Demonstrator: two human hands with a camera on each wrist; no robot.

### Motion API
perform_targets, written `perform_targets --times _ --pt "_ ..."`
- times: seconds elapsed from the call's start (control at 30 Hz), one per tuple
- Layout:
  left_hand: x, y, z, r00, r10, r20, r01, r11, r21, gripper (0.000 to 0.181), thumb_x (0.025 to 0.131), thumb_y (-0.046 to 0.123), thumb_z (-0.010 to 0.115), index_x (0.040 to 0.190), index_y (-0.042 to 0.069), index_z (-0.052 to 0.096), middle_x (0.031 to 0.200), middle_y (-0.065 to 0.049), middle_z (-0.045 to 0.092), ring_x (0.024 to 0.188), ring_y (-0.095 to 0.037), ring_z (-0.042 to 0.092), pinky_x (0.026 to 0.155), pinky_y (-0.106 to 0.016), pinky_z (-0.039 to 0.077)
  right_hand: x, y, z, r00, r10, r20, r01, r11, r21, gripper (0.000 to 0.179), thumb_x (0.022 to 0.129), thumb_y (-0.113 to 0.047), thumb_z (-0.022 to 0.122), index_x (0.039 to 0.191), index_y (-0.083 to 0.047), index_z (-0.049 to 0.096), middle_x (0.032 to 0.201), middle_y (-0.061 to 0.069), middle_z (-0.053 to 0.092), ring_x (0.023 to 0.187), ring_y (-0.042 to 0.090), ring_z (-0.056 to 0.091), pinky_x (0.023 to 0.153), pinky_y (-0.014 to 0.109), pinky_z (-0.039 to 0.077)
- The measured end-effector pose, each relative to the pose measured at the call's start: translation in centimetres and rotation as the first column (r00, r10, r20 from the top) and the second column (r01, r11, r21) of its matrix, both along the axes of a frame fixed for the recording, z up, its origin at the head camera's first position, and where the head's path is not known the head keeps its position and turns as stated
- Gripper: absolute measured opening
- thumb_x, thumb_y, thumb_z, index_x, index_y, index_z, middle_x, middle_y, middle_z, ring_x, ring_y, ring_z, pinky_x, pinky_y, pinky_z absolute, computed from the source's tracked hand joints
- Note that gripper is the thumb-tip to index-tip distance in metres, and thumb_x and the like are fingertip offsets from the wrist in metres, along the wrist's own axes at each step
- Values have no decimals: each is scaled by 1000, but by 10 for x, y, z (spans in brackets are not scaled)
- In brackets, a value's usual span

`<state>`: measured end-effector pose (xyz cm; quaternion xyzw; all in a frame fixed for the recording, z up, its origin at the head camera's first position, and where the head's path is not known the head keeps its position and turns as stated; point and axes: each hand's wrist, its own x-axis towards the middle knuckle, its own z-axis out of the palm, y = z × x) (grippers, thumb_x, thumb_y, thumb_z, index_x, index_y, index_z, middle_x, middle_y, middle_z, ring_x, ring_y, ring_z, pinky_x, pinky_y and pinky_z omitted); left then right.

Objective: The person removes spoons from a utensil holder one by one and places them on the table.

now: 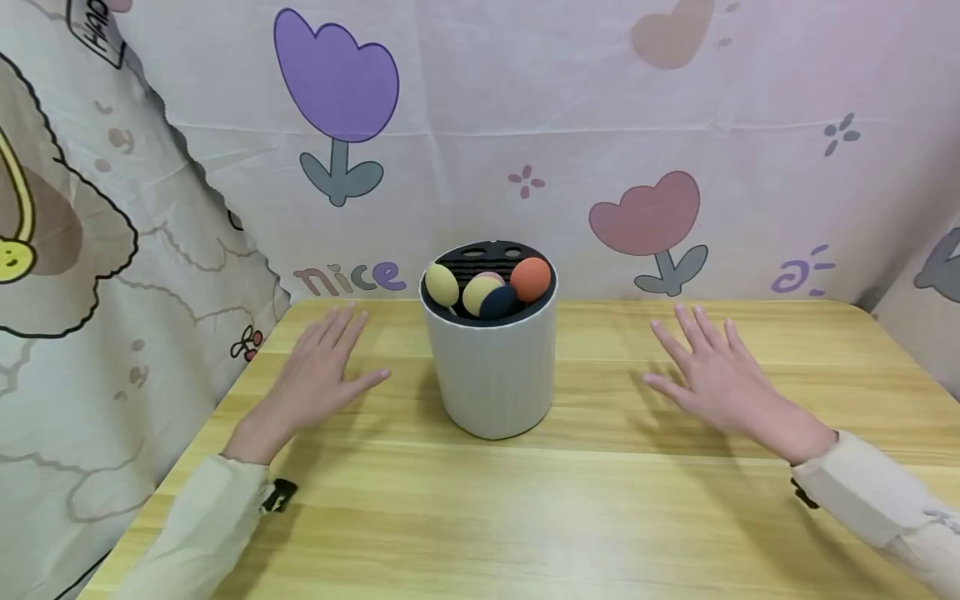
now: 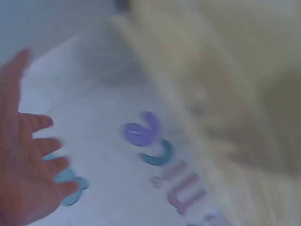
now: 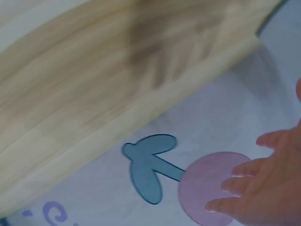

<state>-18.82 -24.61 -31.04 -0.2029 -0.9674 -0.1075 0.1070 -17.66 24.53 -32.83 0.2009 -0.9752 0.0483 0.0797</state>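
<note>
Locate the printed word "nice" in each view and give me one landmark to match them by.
Head: the "nice" lettering sits left of the white container, just above the back edge of the wooden table.
Left wrist: just below centre, blurred and tilted.
Right wrist: not in it.
Shared landmark: the table's back edge against the cloth backdrop.

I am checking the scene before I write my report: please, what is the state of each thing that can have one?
Left hand: open, empty
Right hand: open, empty
White container: upright on the table
Two yellow pieces: in the container's top, one partly covered
Orange piece: in there too
Dark blue piece: overlapping one yellow
Pink piece: mostly hidden
Backdrop cloth: hanging, creased
</note>
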Motion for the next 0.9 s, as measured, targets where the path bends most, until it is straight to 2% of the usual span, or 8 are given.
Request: perform_targets --times 0.07,0.17,0.27,0.37,0.43,0.5,0.73,0.9 --pt "0 12 10 996 -13 89 -3 984 177 91 92 48 63 154 3 15 157 -20 17 142 -40 16 111 -58 14 0 -4 6 1000 4 -28 -6 998 -63 74 98 -49 49 150 -1 29 154 31 12 142 47 5 108 65 -1" --pt "-1 29 22 982 -88 170 10 912 411 94 89 40 69 156 12 9 158 -12 19 143 -34 18 111 -57 18 0 -14 13 994 27 -108 -46 983 -179 68 97 -39 56 148 1 35 151 32 22 140 48 14 108 66 5" --pt "-2 43 30 965 -216 147 105 836 539 97 86 29 75 157 16 11 159 -7 20 144 -27 19 113 -51 19 -1 -25 17 979 43 -201 -101 953 -285 63 93 -30 65 142 2 43 146 31 34 137 48 25 107 66 15" --pt "-5 51 35 939 -332 93 204 752 626 100 82 18 79 156 13 13 159 -6 19 144 -22 17 114 -46 18 -1 -37 22 964 53 -260 -149 919 -366 57 90 -21 68 138 4 48 142 29 41 134 47 32 104 65 22" --pt "-7 55 37 926 -370 75 226 702 675 100 81 13 78 156 12 12 159 -4 18 144 -19 17 115 -42 18 -1 -43 25 959 56 -277 -171 895 -411 55 90 -18 68 136 5 49 141 27 43 133 46 34 103 64 26" --pt "-8 56 39 922 -379 77 214 666 714 98 82 11 75 156 12 12 159 -3 18 144 -17 17 115 -41 17 -2 -49 29 960 60 -272 -182 875 -450 53 90 -15 67 136 5 50 141 25 43 133 44 35 102 63 28" --pt "-12 63 45 913 -387 127 139 590 796 90 86 13 66 156 10 8 159 -4 16 144 -18 16 115 -41 16 -3 -64 41 965 71 -254 -196 836 -512 51 92 -14 65 138 1 49 141 22 46 131 40 38 102 59 31" --pt "-19 69 45 918 -360 168 90 600 795 91 87 23 65 156 12 7 160 -6 12 144 -25 17 115 -42 17 -6 -76 50 966 88 -245 -213 806 -552 51 94 -16 64 141 -3 48 140 18 48 130 36 41 101 56 34"
